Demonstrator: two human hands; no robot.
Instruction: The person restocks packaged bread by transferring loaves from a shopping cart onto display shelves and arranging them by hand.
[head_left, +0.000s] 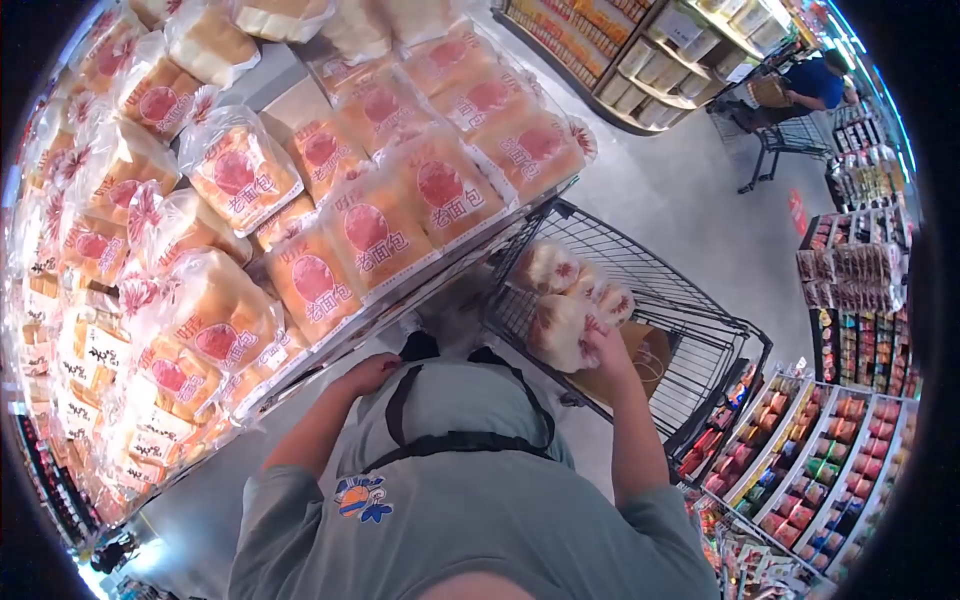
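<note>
My right hand reaches into the shopping cart, its fingers closed on a clear plastic bag of bread. That bag is low in the basket, beside more bagged bread with red print. A brown paper-like piece with a thin handle lies under my right forearm. My left hand is near my waist, close to the front edge of the bread display. It holds nothing that I can see, and its fingers look loose and partly turned from view.
Stacked bagged loaves with red labels fill a large display on the left. Packaged goods line shelves at the lower right. Farther off, another person stands by a second cart, near a curved shelf unit.
</note>
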